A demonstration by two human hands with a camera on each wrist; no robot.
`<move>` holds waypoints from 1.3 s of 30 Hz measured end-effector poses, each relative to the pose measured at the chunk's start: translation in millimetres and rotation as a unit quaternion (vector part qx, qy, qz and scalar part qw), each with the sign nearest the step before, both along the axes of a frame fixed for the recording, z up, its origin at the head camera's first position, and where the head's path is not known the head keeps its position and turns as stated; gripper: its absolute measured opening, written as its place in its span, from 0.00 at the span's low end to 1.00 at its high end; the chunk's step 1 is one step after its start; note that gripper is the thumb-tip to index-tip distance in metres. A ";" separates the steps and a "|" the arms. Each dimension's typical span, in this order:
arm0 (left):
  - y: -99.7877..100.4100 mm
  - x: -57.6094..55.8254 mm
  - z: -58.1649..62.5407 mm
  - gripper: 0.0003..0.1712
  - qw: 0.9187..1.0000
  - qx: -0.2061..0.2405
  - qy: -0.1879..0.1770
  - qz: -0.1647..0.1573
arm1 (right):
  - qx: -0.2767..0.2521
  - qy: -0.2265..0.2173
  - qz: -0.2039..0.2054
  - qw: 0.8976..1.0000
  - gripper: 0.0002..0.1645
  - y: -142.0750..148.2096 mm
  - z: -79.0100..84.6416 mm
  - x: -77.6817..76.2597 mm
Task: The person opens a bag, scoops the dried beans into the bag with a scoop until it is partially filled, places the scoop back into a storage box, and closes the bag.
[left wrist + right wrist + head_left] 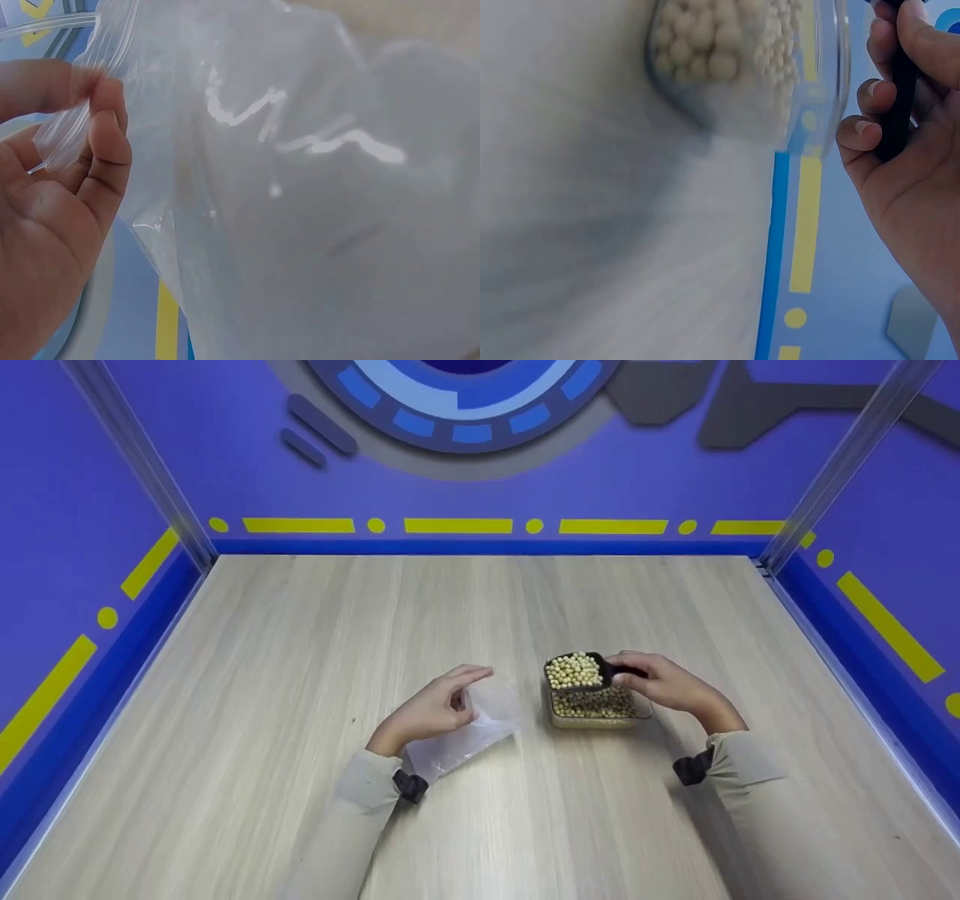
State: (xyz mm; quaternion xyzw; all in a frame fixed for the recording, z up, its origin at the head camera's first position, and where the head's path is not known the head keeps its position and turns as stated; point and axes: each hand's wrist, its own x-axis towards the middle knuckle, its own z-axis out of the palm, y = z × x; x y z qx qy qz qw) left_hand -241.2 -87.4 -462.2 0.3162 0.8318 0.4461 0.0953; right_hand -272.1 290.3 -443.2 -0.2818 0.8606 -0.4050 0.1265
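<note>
My left hand (435, 706) pinches the zip edge of a clear plastic zip bag (300, 202) between thumb and fingers. The bag hangs from those fingers toward the wrist and looks flat, with nothing inside. In my right hand (667, 684) is a black scoop (606, 671), gripped by its handle (901, 105). Round pale yellow beans (573, 670) fill the scoop, heaped to its rim. Directly below it stands a clear rectangular container (600, 723) with more of the same beans. The scoop overlaps the container's far side in the head view.
Both hands work over a light wood-grain table (300, 645). Blue panels (480, 495) with yellow markings wall it in at the back and both sides. Each wrist carries a small black camera, one at the left cuff (411, 786).
</note>
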 end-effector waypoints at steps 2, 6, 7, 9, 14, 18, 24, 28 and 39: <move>-0.3 -0.5 -0.5 0.36 1.000 0.002 0.003 0.001 | -0.006 0.008 0.007 1.000 0.20 -5.5 -1.0 -0.1; 0.3 0.4 -0.3 0.35 1.000 0.005 0.012 0.000 | -0.022 0.002 0.018 1.000 0.20 -15.6 -1.3 -0.3; 0.8 0.7 0.0 0.35 1.000 0.006 0.014 -0.002 | -0.023 0.001 0.019 1.000 0.20 -17.8 -1.3 -0.3; 1.8 1.2 0.7 0.35 1.000 0.006 0.019 -0.005 | -0.025 -0.005 0.017 1.000 0.21 -22.3 -0.8 0.1; 2.0 1.7 0.2 0.35 1.000 0.010 0.018 -0.006 | -0.023 0.001 0.033 0.999 0.20 -34.8 -0.8 -1.3; 1.4 1.0 0.0 0.35 1.000 0.015 0.014 -0.006 | -0.020 0.012 0.043 0.999 0.19 -42.1 -2.1 -2.6; 1.6 1.5 1.8 0.36 1.000 0.027 0.006 -0.006 | 0.000 0.023 0.040 0.999 0.19 -49.9 -0.4 -1.8; 0.9 1.4 3.4 0.38 0.999 0.040 -0.013 -0.007 | 0.005 0.018 0.046 0.999 0.19 -55.0 3.4 -1.8; -2.1 1.0 5.5 0.38 0.997 0.058 -0.035 -0.025 | 0.034 0.029 0.067 0.997 0.18 -61.8 11.1 -3.1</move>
